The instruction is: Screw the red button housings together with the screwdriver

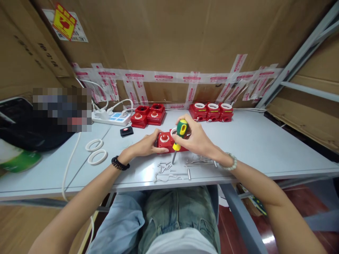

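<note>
In the middle of the table lies a red switch box [163, 144] with a red knob and a white ring [173, 131] on top. My left hand [148, 144] grips its left end, thumb along the near side. My right hand [198, 135] is closed round a green and yellow screwdriver [182, 127] over the box's right part, which it partly hides. The screwdriver's shaft slants down in front of the box, its tip close to several loose screws [164, 166]. Small metal hammers [189, 173] with thin chains lie near the table edge and below my right wrist.
Behind stand red boxes [139, 120] with knobs, and red boxes with white rings [212, 113] to the right. A black plate [126, 131], two white rings [97, 157] and a power strip [116, 119] are at left. A white cable [69, 162] crosses the table.
</note>
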{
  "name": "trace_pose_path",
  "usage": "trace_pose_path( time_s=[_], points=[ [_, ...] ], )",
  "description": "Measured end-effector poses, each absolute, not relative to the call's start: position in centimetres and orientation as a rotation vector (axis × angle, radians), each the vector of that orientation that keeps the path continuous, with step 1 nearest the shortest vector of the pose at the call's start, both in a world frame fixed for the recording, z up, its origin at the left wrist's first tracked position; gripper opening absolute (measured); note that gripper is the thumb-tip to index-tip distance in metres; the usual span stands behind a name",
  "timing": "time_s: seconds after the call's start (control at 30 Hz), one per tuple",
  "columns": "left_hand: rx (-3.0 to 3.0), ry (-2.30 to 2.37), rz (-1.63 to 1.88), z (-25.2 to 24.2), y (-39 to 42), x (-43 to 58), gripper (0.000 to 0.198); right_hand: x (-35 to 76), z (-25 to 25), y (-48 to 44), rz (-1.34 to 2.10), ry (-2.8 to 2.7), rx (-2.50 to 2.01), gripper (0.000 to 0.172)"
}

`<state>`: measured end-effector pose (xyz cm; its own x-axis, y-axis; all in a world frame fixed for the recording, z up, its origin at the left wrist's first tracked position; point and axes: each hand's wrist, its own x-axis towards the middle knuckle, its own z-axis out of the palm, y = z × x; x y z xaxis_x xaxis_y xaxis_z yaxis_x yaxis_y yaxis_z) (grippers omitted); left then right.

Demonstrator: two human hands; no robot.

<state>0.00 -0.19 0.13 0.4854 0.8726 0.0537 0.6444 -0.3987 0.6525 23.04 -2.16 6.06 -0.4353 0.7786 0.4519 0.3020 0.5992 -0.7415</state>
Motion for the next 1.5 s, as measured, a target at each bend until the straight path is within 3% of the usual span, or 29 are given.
trace_pose_path(
  time_s=[1.0, 1.5],
  points=[
    [2.156, 1.281, 0.545, 0.0, -0.1, -0.1, 0.061, 21.8, 10.3, -2.0, 0.543, -1.854, -0.725, 0.028],
    [2.156, 1.315, 0.562, 0.4, -0.3, 0.0, 0.073, 19.9, 9.6, 1.4, 0.439, -1.788, -0.749, 0.029]
  ],
)
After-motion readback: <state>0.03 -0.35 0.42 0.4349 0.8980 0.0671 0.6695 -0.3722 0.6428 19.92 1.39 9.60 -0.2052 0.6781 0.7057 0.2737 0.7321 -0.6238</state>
